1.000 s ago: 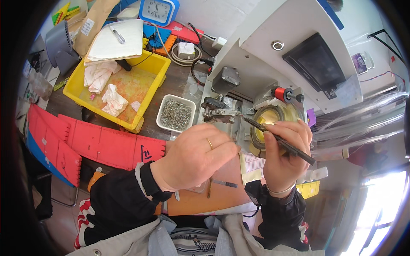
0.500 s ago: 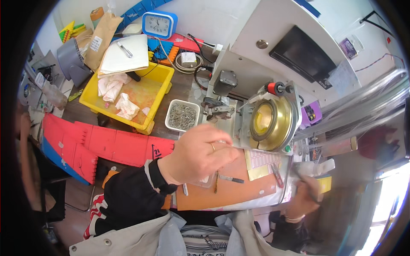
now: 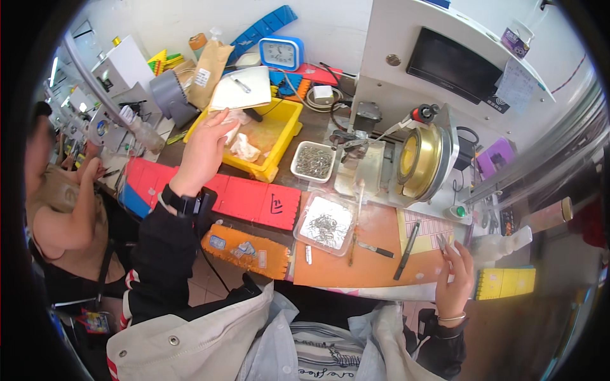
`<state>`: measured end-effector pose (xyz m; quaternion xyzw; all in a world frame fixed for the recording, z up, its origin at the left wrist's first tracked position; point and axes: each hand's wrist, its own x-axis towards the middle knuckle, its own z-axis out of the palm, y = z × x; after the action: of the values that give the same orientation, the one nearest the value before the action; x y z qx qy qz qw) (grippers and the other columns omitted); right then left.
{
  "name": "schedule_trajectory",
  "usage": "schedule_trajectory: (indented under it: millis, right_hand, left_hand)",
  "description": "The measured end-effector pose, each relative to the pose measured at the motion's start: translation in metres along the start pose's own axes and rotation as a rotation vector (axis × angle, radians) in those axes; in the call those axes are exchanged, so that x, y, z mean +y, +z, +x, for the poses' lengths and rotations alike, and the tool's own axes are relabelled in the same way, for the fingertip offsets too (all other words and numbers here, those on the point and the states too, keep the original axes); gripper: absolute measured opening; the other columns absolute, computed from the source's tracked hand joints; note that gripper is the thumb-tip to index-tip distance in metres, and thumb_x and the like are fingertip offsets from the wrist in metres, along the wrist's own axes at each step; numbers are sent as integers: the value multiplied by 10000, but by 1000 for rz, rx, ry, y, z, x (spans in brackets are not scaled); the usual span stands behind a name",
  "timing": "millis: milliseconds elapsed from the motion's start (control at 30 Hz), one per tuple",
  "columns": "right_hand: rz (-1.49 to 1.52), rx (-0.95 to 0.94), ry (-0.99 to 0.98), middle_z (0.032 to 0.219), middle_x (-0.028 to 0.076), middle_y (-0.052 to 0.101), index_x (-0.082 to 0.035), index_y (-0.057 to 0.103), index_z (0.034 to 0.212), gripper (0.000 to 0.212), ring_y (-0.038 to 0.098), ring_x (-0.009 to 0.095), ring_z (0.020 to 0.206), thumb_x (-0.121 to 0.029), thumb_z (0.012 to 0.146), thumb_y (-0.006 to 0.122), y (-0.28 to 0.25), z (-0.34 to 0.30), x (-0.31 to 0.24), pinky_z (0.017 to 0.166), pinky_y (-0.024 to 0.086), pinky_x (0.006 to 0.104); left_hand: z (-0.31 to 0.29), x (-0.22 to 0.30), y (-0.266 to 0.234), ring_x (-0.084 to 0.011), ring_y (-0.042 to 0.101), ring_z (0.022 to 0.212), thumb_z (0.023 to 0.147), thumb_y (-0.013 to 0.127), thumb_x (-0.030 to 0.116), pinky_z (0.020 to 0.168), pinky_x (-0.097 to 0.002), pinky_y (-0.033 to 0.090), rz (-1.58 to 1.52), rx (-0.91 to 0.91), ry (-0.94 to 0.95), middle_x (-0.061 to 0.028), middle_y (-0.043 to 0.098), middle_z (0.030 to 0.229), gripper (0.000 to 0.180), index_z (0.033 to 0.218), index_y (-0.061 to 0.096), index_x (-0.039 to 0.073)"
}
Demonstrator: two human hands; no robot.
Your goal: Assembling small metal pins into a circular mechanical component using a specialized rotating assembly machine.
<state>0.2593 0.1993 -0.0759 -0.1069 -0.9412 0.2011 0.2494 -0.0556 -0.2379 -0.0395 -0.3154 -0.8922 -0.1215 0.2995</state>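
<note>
My left hand (image 3: 204, 151) is raised over the near left side of the yellow bin (image 3: 283, 136), its fingers stretched out beside a crumpled white cloth (image 3: 244, 148) and below a white notepad (image 3: 240, 94). At the right of the orange mat (image 3: 318, 273), my right hand (image 3: 455, 282) has its fingers curled at a slim pair of tweezers (image 3: 442, 242); the lower part is hidden by the fingers. A dark, slender tool (image 3: 406, 251) lies beside them. A clear tray (image 3: 305, 219) holding small metal pieces stands on the mat, near a craft knife (image 3: 376, 249) and a thin brown stick (image 3: 352, 247).
A white dish (image 3: 295, 166) of metal pieces stands behind the tray. To its right is a machine with a brass wheel (image 3: 419, 162) and a dark screen (image 3: 454, 63). Red foam strips (image 3: 254, 200) edge the table. Another person (image 3: 70, 216) sits at left.
My left hand has moved from above the mat leftward to the bin, uncovering the clear tray. The dark tool from my right hand now lies on the mat, and that hand has reached the tweezers.
</note>
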Motion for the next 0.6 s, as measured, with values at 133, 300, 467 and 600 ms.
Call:
schedule_trajectory:
  millis: [133,300,467,600]
  right_hand:
    - [11,10,38,1268,178,629,-26,692,1187,343,668,318,1025,65,876,578,2,3,-2,760,547,342]
    - [-16,76,49,1257,179,637,-25,703,1161,300,674,324,1001,50,881,626,-7,3,2,784,557,360]
    - [-2,34,110,1260,211,642,30,669,1178,297,612,369,1175,40,891,596,-12,-6,6,988,473,415]
    - [-117,112,43,1211,194,660,-2,700,1135,278,660,367,1049,43,868,633,-16,-15,17,861,541,416]
  left_hand:
    - [2,18,-14,-323,705,964,931,623,19,830,-336,521,-299,-280,-429,-165,746,966,358,1282,657,81]
    - [14,4,-9,-247,724,923,946,644,57,807,-309,530,-168,-346,-487,-157,752,913,338,1279,633,-1]
    - [-3,-9,7,-143,712,852,924,687,78,766,-266,525,-439,-30,-283,-126,755,881,255,1143,689,-53]
    - [15,17,-28,-208,689,826,841,763,112,748,-291,516,-499,-262,-541,-95,739,904,252,1068,726,9]
